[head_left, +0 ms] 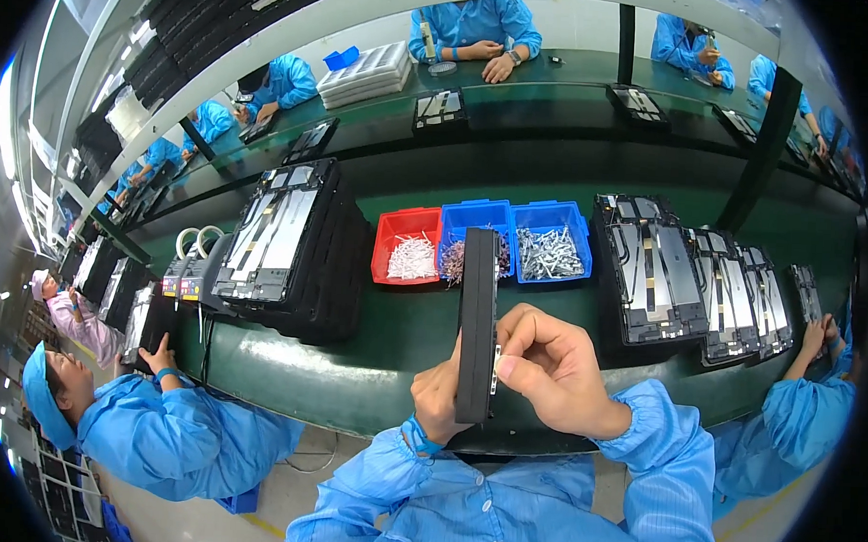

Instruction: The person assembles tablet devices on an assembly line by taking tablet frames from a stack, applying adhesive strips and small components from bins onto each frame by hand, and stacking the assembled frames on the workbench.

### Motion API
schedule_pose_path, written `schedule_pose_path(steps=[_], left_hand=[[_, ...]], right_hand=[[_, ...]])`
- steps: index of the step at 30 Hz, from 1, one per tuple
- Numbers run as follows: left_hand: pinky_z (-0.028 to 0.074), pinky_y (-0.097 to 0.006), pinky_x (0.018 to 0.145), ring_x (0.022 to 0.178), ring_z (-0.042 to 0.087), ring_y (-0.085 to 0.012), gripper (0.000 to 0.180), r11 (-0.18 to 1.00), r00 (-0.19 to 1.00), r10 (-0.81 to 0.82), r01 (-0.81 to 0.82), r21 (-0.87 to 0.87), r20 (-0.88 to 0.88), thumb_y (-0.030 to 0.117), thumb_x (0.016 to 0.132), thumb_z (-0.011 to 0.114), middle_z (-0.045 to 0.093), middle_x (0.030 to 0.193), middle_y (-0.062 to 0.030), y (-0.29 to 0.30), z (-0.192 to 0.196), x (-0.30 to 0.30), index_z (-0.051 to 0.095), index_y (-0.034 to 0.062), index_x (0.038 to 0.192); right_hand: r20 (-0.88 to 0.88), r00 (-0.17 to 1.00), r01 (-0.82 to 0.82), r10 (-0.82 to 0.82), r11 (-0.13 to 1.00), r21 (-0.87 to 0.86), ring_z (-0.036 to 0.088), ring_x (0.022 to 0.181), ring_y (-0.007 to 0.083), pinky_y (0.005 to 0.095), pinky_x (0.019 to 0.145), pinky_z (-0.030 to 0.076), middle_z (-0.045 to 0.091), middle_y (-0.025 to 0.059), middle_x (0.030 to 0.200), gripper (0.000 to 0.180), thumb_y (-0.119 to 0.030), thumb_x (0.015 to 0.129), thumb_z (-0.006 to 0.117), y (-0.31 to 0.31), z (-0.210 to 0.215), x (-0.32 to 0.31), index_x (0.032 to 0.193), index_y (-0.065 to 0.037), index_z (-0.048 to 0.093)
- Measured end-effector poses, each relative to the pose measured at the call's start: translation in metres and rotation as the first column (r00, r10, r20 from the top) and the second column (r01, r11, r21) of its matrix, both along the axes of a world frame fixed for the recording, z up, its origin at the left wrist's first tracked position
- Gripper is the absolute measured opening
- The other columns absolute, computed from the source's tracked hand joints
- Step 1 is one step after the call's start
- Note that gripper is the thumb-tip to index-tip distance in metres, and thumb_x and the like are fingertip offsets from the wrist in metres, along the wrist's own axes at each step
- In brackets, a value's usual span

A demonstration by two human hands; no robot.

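Note:
My left hand (pixel 436 399) grips a black tray (pixel 476 321) from behind its left side. The tray stands nearly edge-on to me, so the face of the electronic device in it is mostly hidden. At the tray's right side my right hand (pixel 556 368) is closed, thumb against a bent finger. A small pale strip (pixel 495 371) shows right at that thumb tip; I cannot tell whether it is pinched or fixed to the device. Behind the tray are a red bin (pixel 387 240) of small white pieces, a blue bin (pixel 475 215) partly covered, and another blue bin (pixel 575 248) of small silvery-white pieces.
Stacked black trays with opened devices stand on the green bench (pixel 351 393): a tall stack (pixel 271 235) at left, more stacks (pixel 647 271) at right. Grey boxes (pixel 196 275) with rings sit left. Co-workers in blue (pixel 175 434) flank me and sit across a raised shelf (pixel 363 132).

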State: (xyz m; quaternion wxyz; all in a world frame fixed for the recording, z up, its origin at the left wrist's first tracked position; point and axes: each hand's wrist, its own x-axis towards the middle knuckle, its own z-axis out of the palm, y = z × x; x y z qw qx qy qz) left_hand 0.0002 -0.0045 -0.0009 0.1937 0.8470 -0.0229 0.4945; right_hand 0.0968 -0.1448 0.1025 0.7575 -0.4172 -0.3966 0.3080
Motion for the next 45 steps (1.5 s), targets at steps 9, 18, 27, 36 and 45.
schedule_pose_path(steps=[9, 18, 27, 36, 45], left_hand=[[0.051, -0.03, 0.051, 0.054, 0.065, -0.0207, 0.06, 1.0, 0.997, 0.013, -0.013, 0.004, -0.077, 0.004, 0.076, 0.074, 0.067, 0.072, -0.0128, -0.002, -0.003, -0.005, 0.055, -0.0145, 0.129], [0.052, -0.029, 0.052, 0.057, 0.067, -0.0204, 0.057, 1.0, 0.999, 0.006, -0.004, 0.031, -0.051, 0.003, 0.075, 0.074, 0.071, 0.079, -0.0139, -0.003, 0.001, -0.001, 0.057, -0.0147, 0.126], [0.052, -0.029, 0.051, 0.056, 0.067, -0.0197, 0.055, 0.999, 0.999, 0.028, -0.027, 0.043, -0.037, 0.004, 0.075, 0.076, 0.071, 0.079, -0.0143, -0.006, 0.006, 0.002, 0.058, -0.0155, 0.124], [0.048, -0.029, 0.048, 0.049, 0.062, -0.0157, 0.063, 0.999, 0.998, -0.019, 0.021, 0.025, -0.053, 0.007, 0.074, 0.078, 0.066, 0.068, -0.0115, -0.007, 0.008, -0.001, 0.055, -0.018, 0.127], [0.05, -0.031, 0.049, 0.052, 0.064, -0.0189, 0.061, 0.991, 0.992, -0.093, 0.084, -0.103, -0.081, 0.007, 0.073, 0.075, 0.064, 0.066, -0.0098, -0.005, -0.002, 0.001, 0.057, -0.013, 0.127]], right_hand=[[-0.034, 0.999, -0.035, 0.035, 0.999, 0.004, 0.052, 0.084, 0.0088, 0.023, 0.073, 0.045, 0.053, 0.0081, 0.095, 0.01, 0.004, 0.086, 0.062, -0.003, -0.002, 0.005, 0.08, 0.002, 0.055], [-0.01, 0.999, -0.036, 0.037, 0.999, 0.009, 0.054, 0.081, 0.0087, 0.0231, 0.071, 0.045, 0.055, 0.0077, 0.092, 0.007, 0.005, 0.085, 0.062, -0.004, -0.001, 0.011, 0.081, 0.002, 0.057], [-0.182, 0.982, -0.062, 0.042, 0.992, -0.11, 0.06, 0.081, 0.0078, 0.0245, 0.073, 0.05, 0.063, 0.0046, 0.086, 0.006, 0.001, 0.086, 0.062, -0.005, 0.001, 0.012, 0.091, 0.002, 0.059], [-0.324, 0.942, -0.127, 0.081, 0.984, -0.124, 0.054, 0.078, 0.0069, 0.0237, 0.069, 0.046, 0.057, 0.0022, 0.087, 0.013, 0.003, 0.082, 0.057, -0.005, 0.002, 0.009, 0.092, -0.002, 0.051], [-0.146, 0.985, -0.078, 0.09, 0.993, 0.086, 0.044, 0.102, 0.0124, 0.0317, 0.093, 0.038, 0.045, 0.0057, 0.109, 0.047, 0.002, 0.08, 0.061, -0.015, -0.019, -0.013, 0.121, -0.004, 0.037]])
